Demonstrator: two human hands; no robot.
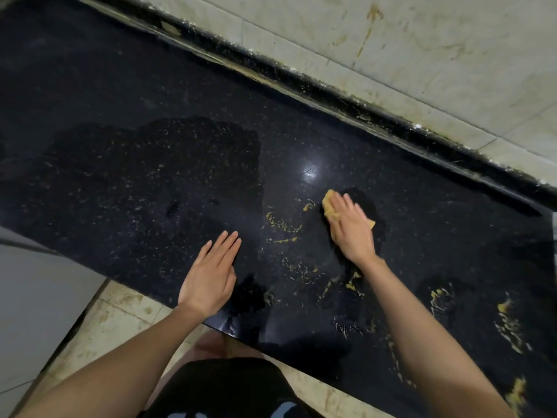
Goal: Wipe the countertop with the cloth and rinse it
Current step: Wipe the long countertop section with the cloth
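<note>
The right hand (pixel 351 229) lay flat on the cloth (pixel 331 209) on the countertop (pixel 150 122), with the left hand (pixel 211 273) flat on the slab to its left, nearer the front edge. Smears (pixel 283 226) lay between the hands and further right; the wall (pixel 422 55) stood behind, the floor (pixel 120 315) below in front.

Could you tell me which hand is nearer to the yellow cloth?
Right. The right hand presses flat on the yellow cloth; the left hand rests on the countertop, apart to its left.
</note>
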